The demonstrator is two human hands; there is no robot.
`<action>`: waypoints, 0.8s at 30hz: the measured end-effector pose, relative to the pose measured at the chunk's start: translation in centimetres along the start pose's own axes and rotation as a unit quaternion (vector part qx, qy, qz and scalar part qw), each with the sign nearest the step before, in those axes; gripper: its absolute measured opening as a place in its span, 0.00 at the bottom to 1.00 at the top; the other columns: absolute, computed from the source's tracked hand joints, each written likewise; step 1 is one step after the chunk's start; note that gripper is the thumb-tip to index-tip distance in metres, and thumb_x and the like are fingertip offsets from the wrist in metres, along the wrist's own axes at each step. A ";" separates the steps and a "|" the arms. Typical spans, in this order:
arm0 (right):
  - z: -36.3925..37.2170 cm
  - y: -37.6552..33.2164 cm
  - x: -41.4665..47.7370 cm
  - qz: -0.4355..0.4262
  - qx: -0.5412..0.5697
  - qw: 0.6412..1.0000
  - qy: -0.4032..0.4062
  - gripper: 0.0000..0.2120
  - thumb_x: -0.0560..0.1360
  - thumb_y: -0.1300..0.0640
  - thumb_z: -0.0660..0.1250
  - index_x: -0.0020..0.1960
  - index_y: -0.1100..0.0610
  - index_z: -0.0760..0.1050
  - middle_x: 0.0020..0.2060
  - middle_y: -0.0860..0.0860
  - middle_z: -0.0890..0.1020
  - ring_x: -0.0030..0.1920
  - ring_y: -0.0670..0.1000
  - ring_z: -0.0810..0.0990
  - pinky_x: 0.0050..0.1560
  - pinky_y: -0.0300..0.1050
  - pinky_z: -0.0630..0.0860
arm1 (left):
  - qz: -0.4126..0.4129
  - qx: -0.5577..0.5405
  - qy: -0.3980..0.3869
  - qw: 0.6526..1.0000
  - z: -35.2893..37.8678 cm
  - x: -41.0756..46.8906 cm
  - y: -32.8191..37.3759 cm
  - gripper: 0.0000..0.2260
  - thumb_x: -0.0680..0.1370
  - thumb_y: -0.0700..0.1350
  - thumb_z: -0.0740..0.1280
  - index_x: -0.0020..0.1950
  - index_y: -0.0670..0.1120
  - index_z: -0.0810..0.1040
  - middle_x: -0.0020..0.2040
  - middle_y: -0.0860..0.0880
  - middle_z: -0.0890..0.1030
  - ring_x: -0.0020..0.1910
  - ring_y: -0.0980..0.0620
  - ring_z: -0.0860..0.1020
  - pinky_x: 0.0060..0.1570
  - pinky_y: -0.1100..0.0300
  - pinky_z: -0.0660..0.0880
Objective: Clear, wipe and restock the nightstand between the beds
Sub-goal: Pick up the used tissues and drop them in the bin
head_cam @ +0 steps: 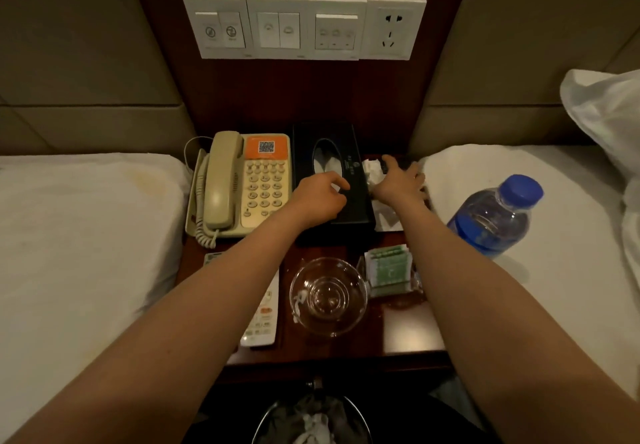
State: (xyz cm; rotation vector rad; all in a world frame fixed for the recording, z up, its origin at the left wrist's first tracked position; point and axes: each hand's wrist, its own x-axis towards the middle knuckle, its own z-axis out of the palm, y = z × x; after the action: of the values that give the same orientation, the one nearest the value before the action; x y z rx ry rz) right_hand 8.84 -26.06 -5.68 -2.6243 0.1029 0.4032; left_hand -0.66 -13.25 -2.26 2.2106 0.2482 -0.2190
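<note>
Dark wood bench btwn two beds, cluttered. Back left: beige corded phone, handset on cradle. Just right of it: black tissue box, white tissue in oval slot. Crumpled white tissues lie at box's right side. Front: clear glass bowl, upright, white scrap inside. White remote to its left, partly hidden. Green-white packets in clear holder to its right.
</note>
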 end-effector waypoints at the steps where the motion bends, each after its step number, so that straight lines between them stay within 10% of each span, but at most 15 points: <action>1: 0.4 -0.1 0.5 -0.014 -0.010 1.000 -0.004 0.28 0.76 0.53 0.65 0.74 0.47 0.59 0.75 0.59 0.50 0.74 0.63 0.50 0.71 0.62 0.57 | 0.005 0.002 0.007 1.000 0.1 0.4 -0.2 0.13 0.78 0.39 0.61 0.61 0.46 0.75 0.45 0.47 0.80 0.40 0.51 0.79 0.40 0.61 0.74; 6: 1.4 0.4 1.7 -0.054 -0.019 0.998 0.041 0.16 0.76 0.65 0.62 0.63 0.59 0.75 0.63 0.61 0.74 0.63 0.61 0.72 0.60 0.53 0.72 | 0.010 -0.002 0.013 1.000 0.5 2.3 -0.4 0.11 0.78 0.38 0.61 0.58 0.48 0.76 0.44 0.48 0.80 0.38 0.52 0.79 0.44 0.58 0.76; 14: -1.6 -0.3 0.3 -0.013 0.199 0.952 0.233 0.12 0.77 0.65 0.58 0.55 0.65 0.78 0.53 0.60 0.80 0.53 0.60 0.77 0.47 0.48 0.72 | -0.001 -0.059 0.017 0.998 1.2 2.8 0.4 0.14 0.79 0.39 0.61 0.64 0.46 0.72 0.42 0.51 0.75 0.44 0.48 0.78 0.42 0.58 0.74; 24: -1.2 -2.4 -4.7 -0.088 0.364 0.925 0.067 0.14 0.72 0.65 0.64 0.30 0.52 0.71 0.29 0.48 0.73 0.32 0.46 0.71 0.34 0.40 0.68 | -0.025 -0.199 0.078 0.977 1.8 1.0 2.2 0.22 0.79 0.53 0.59 0.73 0.58 0.58 0.68 0.39 0.67 0.60 0.41 0.74 0.50 0.52 0.73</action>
State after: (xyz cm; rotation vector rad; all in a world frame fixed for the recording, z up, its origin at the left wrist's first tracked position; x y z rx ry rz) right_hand 5.00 -24.52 -2.15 -1.8981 0.0479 0.0864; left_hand 0.73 -15.86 -1.89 1.8251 0.3973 -0.0186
